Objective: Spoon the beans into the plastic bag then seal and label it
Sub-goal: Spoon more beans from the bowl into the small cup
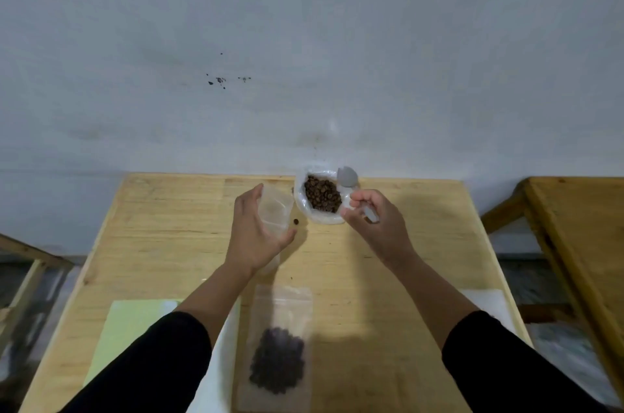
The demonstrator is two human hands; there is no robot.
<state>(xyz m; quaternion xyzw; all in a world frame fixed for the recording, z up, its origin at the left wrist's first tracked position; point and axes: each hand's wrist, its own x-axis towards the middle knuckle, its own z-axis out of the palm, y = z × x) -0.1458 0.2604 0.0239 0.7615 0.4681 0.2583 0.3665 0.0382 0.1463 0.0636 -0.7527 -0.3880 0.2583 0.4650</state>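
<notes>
wooden table [388,260] fills the view, a green sheet [128,328] at its near left. near centre lies a flat pouch [277,345], already filled with dark beans. at the far edge, an open sack [319,196] of beans [322,198]. left hand [256,233] curls round an empty clear bag [275,210], held upright just left of the sack. right hand [374,223] pinches a grey spoon [347,178], bowl raised beside the sack. a stray bean [296,221] sits between bag and sack.

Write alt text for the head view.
A right hand holds an empty spoon beside an open bag of beans, while the left hand holds an empty clear plastic bag. A filled bag lies nearer on the wooden table.
</notes>
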